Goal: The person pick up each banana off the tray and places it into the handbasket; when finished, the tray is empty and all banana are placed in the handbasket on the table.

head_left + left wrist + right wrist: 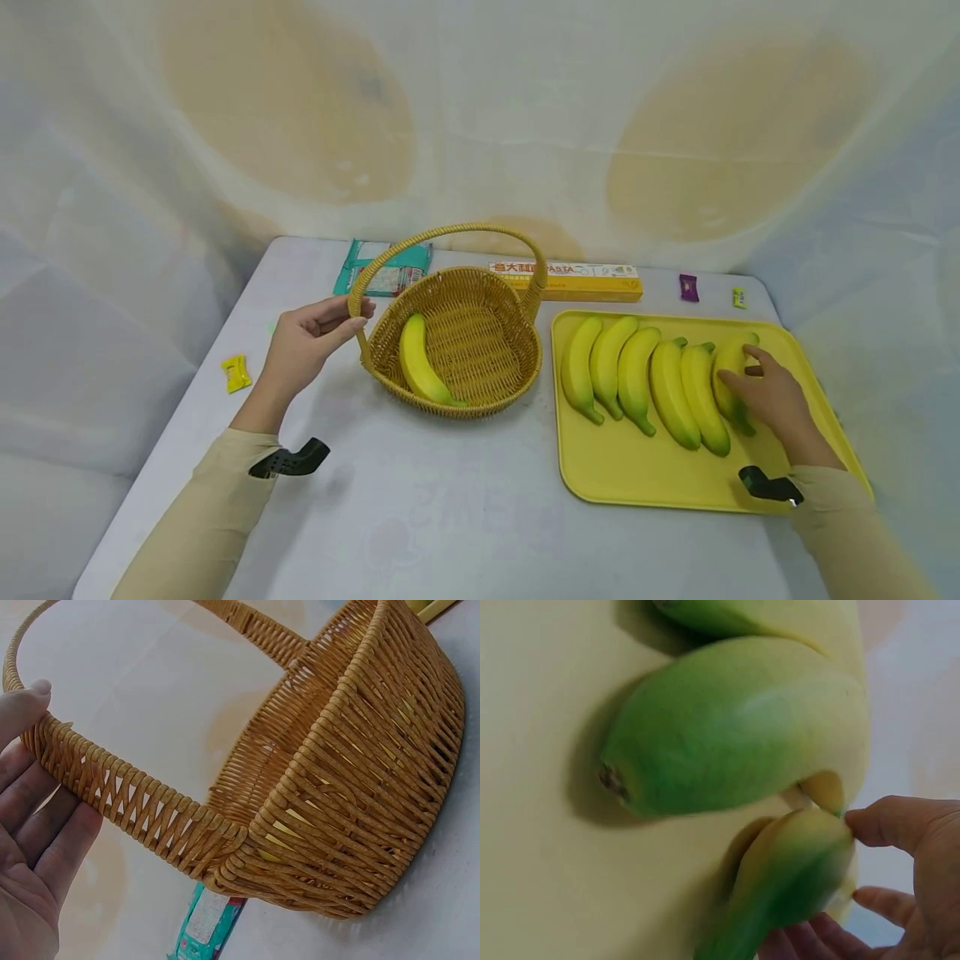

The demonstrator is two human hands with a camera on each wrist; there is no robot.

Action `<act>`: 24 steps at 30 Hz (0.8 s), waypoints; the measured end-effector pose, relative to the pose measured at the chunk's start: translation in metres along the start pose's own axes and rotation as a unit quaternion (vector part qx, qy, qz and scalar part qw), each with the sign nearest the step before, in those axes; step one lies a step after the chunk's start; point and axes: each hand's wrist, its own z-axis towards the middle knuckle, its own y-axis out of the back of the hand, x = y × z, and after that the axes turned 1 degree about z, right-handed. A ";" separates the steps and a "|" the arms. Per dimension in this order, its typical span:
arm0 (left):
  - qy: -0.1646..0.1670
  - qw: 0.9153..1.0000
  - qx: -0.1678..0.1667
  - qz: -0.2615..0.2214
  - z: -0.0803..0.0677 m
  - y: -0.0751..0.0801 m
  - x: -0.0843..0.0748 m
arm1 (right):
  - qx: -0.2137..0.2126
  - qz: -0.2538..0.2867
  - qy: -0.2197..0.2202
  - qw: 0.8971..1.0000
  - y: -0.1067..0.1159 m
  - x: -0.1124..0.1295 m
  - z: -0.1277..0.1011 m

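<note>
A wicker basket with a tall arched handle stands mid-table, one banana lying inside. My left hand pinches the handle's left foot, thumb on top and fingers beneath; the left wrist view shows the thumb on the woven handle. To the right, a yellow tray carries several bananas in a row. My right hand grips the rightmost banana. In the right wrist view, thumb and fingers hold that banana beside another banana.
Along the table's back edge lie a teal packet, a yellow pasta box, a purple candy and a small yellow candy. A yellow wrapped candy sits near the left edge. White cloth surrounds the table.
</note>
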 end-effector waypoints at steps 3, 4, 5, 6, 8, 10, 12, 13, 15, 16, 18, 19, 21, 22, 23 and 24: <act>-0.002 1.000 0.002 -0.006 0.000 0.000 0.001 | 0.018 -0.006 -0.011 1.000 0.003 -0.004 0.000; -0.003 1.000 0.001 -0.007 0.000 0.000 0.001 | 0.021 -0.006 -0.012 1.000 0.003 -0.005 0.000; -0.003 1.000 0.001 -0.008 0.000 0.000 0.001 | 0.024 -0.007 -0.010 1.000 0.004 -0.006 0.000; -0.003 1.000 0.001 -0.008 0.000 0.000 0.001 | 0.025 -0.008 -0.009 1.000 0.004 -0.007 0.000; -0.003 1.000 0.001 -0.007 0.000 0.000 0.001 | 0.025 -0.012 -0.005 1.000 0.004 -0.007 0.000; -0.001 1.000 0.001 -0.005 0.000 0.000 0.000 | 0.025 -0.013 -0.003 1.000 0.004 -0.006 0.000; 0.001 1.000 0.001 -0.003 0.000 0.000 -0.001 | 0.024 -0.014 -0.002 1.000 0.005 -0.005 0.000; 0.002 1.000 0.001 -0.002 0.000 -0.001 -0.001 | 0.024 -0.015 -0.002 1.000 0.005 -0.004 0.000; 0.004 1.000 0.000 -0.001 0.000 -0.001 -0.001 | 0.023 -0.014 -0.002 1.000 0.005 -0.003 0.000; 0.004 1.000 -0.001 -0.001 0.000 -0.001 -0.001 | 0.020 -0.015 -0.001 1.000 0.005 -0.003 0.000; 0.004 1.000 -0.002 0.000 0.000 -0.001 -0.001 | 0.016 -0.017 0.003 1.000 0.005 -0.002 -0.002; 0.003 1.000 -0.002 0.001 0.000 -0.001 -0.001 | 0.013 -0.019 0.006 1.000 0.005 -0.002 -0.002; 0.002 1.000 -0.002 0.002 0.000 -0.001 -0.001 | 0.007 -0.022 0.014 1.000 0.005 -0.001 -0.004; 0.001 1.000 -0.002 0.002 0.000 -0.001 -0.001 | 0.005 -0.024 0.018 1.000 0.006 0.000 -0.005; 0.001 1.000 -0.002 0.003 0.000 -0.001 -0.001 | 0.004 -0.026 0.023 0.999 0.006 0.001 -0.007; 0.000 1.000 -0.002 0.003 0.000 -0.001 -0.001 | 0.003 -0.027 0.027 0.999 0.007 0.002 -0.008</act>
